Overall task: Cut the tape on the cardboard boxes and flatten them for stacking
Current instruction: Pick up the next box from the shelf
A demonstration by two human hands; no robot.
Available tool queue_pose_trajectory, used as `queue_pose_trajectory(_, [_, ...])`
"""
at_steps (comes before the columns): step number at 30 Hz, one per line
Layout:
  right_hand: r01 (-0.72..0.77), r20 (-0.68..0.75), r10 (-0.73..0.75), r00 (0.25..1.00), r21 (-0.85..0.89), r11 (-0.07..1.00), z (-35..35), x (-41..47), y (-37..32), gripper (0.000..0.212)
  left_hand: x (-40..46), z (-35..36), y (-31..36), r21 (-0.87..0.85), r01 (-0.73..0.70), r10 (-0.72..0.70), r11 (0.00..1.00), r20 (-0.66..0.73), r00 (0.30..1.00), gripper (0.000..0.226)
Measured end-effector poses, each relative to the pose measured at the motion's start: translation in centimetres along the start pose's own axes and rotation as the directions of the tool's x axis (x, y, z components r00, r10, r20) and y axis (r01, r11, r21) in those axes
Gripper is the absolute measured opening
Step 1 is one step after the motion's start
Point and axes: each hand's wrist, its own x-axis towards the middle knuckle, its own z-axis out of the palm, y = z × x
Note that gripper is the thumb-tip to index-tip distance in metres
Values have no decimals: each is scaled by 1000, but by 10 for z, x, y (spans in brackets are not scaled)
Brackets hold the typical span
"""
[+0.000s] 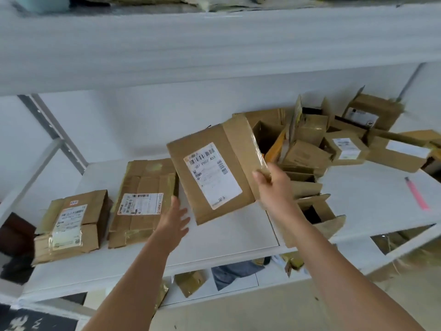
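A brown cardboard box (210, 173) with a white shipping label hangs tilted above the white shelf (229, 240). My right hand (272, 185) grips its taped right edge. My left hand (174, 220) is spread open just below and left of the box, not touching it. Two piles of flattened boxes lie on the shelf to the left: one (143, 199) beside my left hand, another (71, 223) at the far left. A pink utility knife (416, 195) lies on the shelf at the right.
A heap of several opened and unflattened boxes (334, 144) fills the back right of the shelf. A white shelf board (214, 44) runs overhead. Cardboard scraps (191, 281) lie on the floor under the shelf.
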Motion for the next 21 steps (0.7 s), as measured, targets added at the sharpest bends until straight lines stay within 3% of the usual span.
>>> queue_pose_trajectory(3, [-57,53,51,997,126,990,-37,12,14,46,-16,39,7,-185,-15,47,983,170,984,64])
queue_pose_trajectory(5, [-96,43,90,995,162,982,-59,20,28,59,-31,69,12,-237,-77,128,969,209,969,61])
queue_pose_trajectory(9, [-25,-28,32,999,241,970,-107,19,50,56,-61,115,14,-289,-157,234,944,256,938,59])
queue_pose_trajectory(12, [101,-106,-86,991,141,985,-142,17,63,53,-74,148,20,-272,-150,246,950,363,899,60])
queue_pose_trajectory(15, [106,-169,-97,981,40,994,-179,10,78,35,-83,196,21,-251,-142,242,958,431,869,59])
queue_pose_trajectory(17, [55,-160,-53,986,6,998,-203,3,92,35,-89,228,17,-228,-152,244,962,457,856,57])
queue_pose_trajectory(21, [-150,-96,147,984,-29,988,-253,-8,118,63,-104,292,4,-111,-171,203,979,498,843,65])
